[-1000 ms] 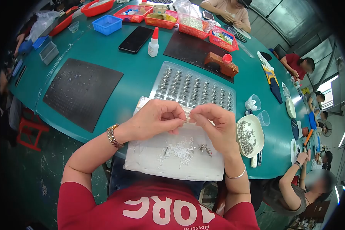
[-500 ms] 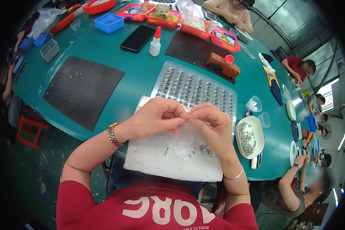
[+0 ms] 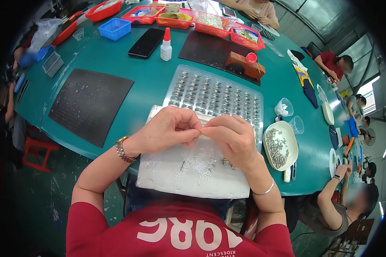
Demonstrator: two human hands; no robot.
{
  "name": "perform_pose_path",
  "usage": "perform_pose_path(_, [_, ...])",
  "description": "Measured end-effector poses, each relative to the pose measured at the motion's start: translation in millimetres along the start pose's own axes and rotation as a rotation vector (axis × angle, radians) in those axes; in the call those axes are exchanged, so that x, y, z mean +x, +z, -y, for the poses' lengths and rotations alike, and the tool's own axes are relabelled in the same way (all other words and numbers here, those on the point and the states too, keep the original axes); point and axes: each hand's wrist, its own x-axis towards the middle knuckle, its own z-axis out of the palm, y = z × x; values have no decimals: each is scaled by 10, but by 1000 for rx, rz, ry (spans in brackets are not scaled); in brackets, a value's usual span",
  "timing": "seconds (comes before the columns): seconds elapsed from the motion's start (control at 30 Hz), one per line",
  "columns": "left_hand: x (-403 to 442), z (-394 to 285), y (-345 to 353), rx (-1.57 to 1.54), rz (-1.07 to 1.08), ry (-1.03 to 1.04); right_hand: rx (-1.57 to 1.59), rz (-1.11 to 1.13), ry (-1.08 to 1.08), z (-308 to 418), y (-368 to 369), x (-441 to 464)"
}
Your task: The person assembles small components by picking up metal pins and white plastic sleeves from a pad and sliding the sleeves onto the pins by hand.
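My left hand [image 3: 169, 128] and my right hand [image 3: 231, 136] meet fingertip to fingertip over a cloth-covered board [image 3: 158, 171] on my lap. Both are closed in a pinch; whatever lies between the fingertips is too small to name. Below them on the board is a loose pile of small white tube-like pieces [image 3: 197, 167]. A few small dark metallic pieces [image 3: 227, 162] lie beside it, partly covered by my right hand. Just beyond my hands stands a clear plastic tray [image 3: 218, 92] with rows of shiny metal parts.
A cream dish [image 3: 281, 145] of small metal bits sits at the right, near clear cups [image 3: 284, 107]. Beyond the tray are a glue bottle [image 3: 166, 47], a phone [image 3: 146, 43], a brick [image 3: 245, 66] and red baskets [image 3: 174, 21]. A black mat [image 3: 90, 105] lies left. Co-workers sit around the table.
The view has shifted slightly. My fingertips stay pinched together over the board, and my right hand has turned a little, with its fingers more closed.
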Motion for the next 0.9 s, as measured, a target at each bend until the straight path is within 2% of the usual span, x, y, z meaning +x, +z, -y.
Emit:
perform_pose_path(0.07, [0, -24, 1, -2, 10, -24, -16, 14, -19, 3, -13, -10])
perform_pose_path(0.17, [23, -36, 18, -13, 2, -20, 249, -19, 243, 20, 39, -49])
perform_pose_path(0.27, [20, -47, 12, 0, -9, -29, 269, -27, 296, 66, 20, -30])
perform_pose_path(0.67, [7, -22, 18, 17, -17, -15, 78, 37, 212, 67, -27, -30])
perform_pose_path(0.77, [4, 1, 12, 81, -26, 11, 81, 47, 188, 63, -7, -29])
perform_pose_path(0.9, [-3, -1, 8, 98, -18, -10, 161, 58, 264, 70, 15, -49])
